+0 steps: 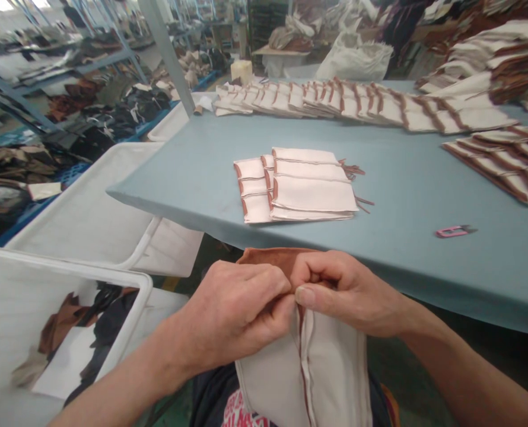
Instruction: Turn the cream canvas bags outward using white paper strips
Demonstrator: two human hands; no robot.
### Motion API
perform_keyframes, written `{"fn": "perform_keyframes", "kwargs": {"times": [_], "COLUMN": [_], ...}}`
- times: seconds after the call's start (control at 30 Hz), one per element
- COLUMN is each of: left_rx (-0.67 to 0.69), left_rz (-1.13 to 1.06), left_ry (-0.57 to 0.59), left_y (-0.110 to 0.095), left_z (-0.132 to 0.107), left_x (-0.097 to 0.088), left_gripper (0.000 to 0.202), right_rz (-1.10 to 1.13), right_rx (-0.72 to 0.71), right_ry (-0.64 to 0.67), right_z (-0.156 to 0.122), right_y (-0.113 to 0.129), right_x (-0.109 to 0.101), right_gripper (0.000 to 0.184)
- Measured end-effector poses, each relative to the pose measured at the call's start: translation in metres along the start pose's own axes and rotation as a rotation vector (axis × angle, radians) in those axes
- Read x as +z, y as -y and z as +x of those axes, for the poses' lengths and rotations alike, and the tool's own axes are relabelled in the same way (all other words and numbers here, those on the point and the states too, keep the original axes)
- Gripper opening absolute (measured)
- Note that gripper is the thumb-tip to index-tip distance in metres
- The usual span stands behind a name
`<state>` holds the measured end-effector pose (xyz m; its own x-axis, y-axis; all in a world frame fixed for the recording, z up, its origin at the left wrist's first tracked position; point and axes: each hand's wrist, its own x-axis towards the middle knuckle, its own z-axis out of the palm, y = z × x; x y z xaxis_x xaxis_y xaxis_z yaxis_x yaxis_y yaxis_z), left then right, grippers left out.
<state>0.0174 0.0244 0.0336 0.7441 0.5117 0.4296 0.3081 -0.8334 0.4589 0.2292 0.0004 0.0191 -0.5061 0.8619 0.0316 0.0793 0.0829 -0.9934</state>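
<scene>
Working right off the near edge here: the cream-and-brown piece [270, 370] is up over the person's lap, just in front of the surface [193, 151], not on it. The left hand [246, 308] has its grip pinched together on the piece by the top of the middle seam. Right hand [348, 290], same deal: thumb and index finger clamped on the material from the other side. Fingertips of the 2 hands meet or nearly meet at the seam; too tight in there to tell what's between them. A brown flap [264, 256] pokes up behind the knuckles, close to the surface's edge.

Straight ahead, a small stack of cream pieces [312, 196] sits near that edge, in 2 overlapping groups, brown strips sticking out on the right. Behind it there's a decent band of blue-green before the long overlapping row [348, 105] along the far side. Wider stretch to the right, with just the pink snips [455, 232] lying between the stack and another fanned pile [508, 163] over at the right.

Left side is the cramped bit: a white bin [146, 287] with scraps [81, 326] inside stands beside the left forearm, and a 2nd bin [81, 201] sits just beyond, right by the surface's corner.
</scene>
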Motion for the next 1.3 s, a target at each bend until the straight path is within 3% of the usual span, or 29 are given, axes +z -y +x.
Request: {"fn": "perform_keyframes", "kwargs": {"times": [0.07,0.17,0.27,0.33,0.53,0.77,1.1,1.3], "left_rx": [-0.010,-0.065,-0.140,-0.175,-0.270,-0.279,-0.415,-0.365], "left_rz": [-0.074,-0.202,-0.306,-0.384,-0.601,-0.662,-0.701,-0.739], "left_ry": [0.062,0.192,0.283,0.287,0.237,0.294,0.635,0.680], "left_y": [0.002,0.009,0.022,0.031,0.039,0.032,0.048,0.053], "left_z": [0.001,0.003,0.005,0.004,0.005,0.015,0.021,0.020], "left_x": [-0.005,-0.019,-0.030,-0.033,-0.020,-0.018,-0.037,-0.034], "left_gripper": [0.020,0.022,0.040,0.050,0.069,0.070,0.057,0.055], "right_rz": [-0.001,-0.268,-0.598,-0.667,-0.452,-0.329,-0.445,-0.385], "right_rx": [-0.023,-0.149,-0.351,-0.393,-0.136,-0.123,0.027,0.049], "right_ry": [0.011,-0.044,-0.109,-0.137,-0.262,-0.460,-0.387,-0.332], "right_z": [-0.002,-0.008,-0.018,-0.028,-0.047,-0.047,-0.045,-0.047], "right_y": [0.001,0.010,0.021,0.022,-0.013,-0.041,-0.040,-0.037], "right_x": [0.001,0.004,0.003,-0.002,-0.018,-0.010,-0.017,-0.021], "right_gripper": [0.030,0.023,0.021,0.019,0.031,0.047,0.045,0.044]}}
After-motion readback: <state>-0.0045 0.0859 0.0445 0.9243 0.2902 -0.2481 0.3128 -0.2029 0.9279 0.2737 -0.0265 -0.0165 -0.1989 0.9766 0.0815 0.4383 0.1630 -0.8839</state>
